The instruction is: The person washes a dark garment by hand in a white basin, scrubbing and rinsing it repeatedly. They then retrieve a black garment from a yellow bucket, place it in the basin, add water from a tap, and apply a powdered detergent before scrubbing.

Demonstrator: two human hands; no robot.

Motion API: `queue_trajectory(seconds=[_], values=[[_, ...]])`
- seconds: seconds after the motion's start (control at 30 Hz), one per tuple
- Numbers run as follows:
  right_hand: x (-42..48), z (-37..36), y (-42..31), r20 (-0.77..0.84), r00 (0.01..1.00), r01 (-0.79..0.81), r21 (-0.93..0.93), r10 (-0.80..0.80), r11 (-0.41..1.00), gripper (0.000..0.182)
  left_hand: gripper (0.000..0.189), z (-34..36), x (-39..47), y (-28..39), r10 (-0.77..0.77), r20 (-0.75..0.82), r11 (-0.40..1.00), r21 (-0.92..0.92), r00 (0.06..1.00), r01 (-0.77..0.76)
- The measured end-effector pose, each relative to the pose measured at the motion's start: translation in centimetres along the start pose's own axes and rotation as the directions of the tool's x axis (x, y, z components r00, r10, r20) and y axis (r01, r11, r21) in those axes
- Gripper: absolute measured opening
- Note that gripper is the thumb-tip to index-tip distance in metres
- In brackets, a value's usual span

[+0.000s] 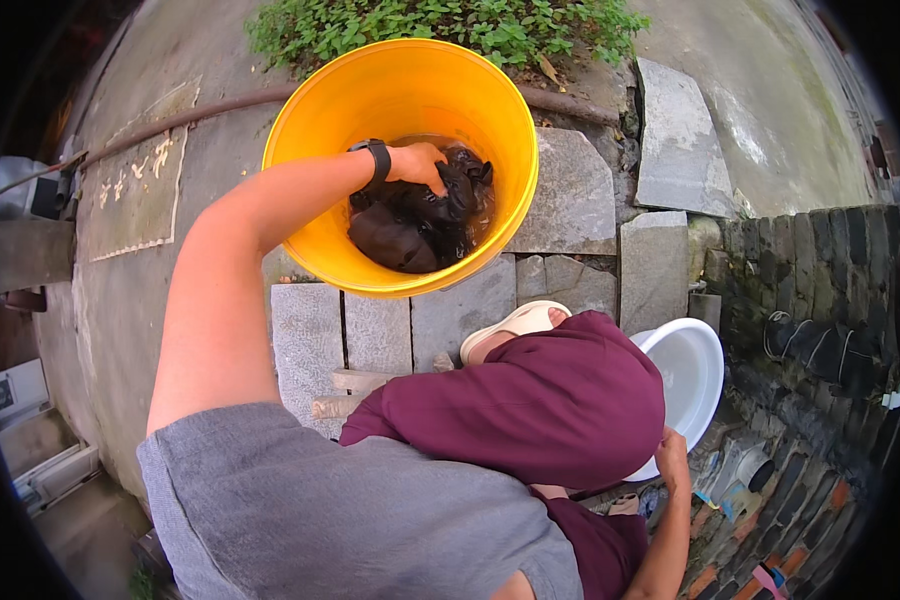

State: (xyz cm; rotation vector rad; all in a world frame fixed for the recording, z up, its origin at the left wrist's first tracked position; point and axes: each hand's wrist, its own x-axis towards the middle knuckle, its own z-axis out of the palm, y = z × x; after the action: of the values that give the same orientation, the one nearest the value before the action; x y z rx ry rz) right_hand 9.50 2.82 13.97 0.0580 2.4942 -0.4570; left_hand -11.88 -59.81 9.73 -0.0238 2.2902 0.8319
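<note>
My left hand (pixel 420 166), with a dark watch (pixel 379 159) on its wrist, reaches down into a yellow plastic bucket (pixel 328 112). Its fingers close around a fold of wet dark cloth (pixel 401 236), which lies bunched in murky water (pixel 484 206). Part of the fingers is hidden by the cloth. Low on the right, my right hand (pixel 673 454) is beside my knee, at the near rim of a white basin (pixel 709 360). Its fingertips are partly hidden, so whether it grips the rim or the trouser leg is unclear.
Grey stone slabs (pixel 304 330) pave the ground under the bucket. Behind it run a brown pipe (pixel 225 107) and a bed of green plants (pixel 450 26). A dark brick wall (pixel 810 255) rises at right. Short pieces of wood (pixel 356 380) lie near my leg.
</note>
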Motion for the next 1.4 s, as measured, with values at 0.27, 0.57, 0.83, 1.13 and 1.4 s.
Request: queue_trajectory(seconds=[0.27, 0.57, 0.83, 1.13, 1.4], values=[[2.1, -4.1, -3.9, -0.028, 0.997, -0.050, 0.427, 0.069, 0.903, 0.020, 0.017, -10.9, -11.0, 4.4, -0.097, -0.601, 0.492, -0.722, 0.793, -0.487], [4.3, -13.4, -28.7, -0.333, 0.758, 0.630, 0.595, -0.561, 0.499, 0.031, 0.020, -18.1, -17.6, 7.3, 0.175, -0.681, 0.053, -0.714, 0.711, -0.698], [11.2, -8.1, -47.4, -0.334, 0.499, 0.860, 0.073, -0.800, 0.506, 0.094, 0.020, -19.6, -25.3, 21.0, 0.355, -0.839, -0.278, -0.516, 0.413, -0.810], [15.0, -8.2, -44.3, -0.247, 0.872, 0.245, 0.968, -0.422, -0.062, 0.028, 0.016, -16.7, -17.2, 12.3, 0.354, -0.756, -0.368, -0.654, 0.550, -0.661], [10.7, -12.3, -44.6, -0.436, 0.630, 0.228, 0.895, -0.643, -0.383, 0.019, 0.034, -4.4, -9.8, 8.1, -0.065, -0.208, 0.194, -0.962, 0.976, -0.192]])
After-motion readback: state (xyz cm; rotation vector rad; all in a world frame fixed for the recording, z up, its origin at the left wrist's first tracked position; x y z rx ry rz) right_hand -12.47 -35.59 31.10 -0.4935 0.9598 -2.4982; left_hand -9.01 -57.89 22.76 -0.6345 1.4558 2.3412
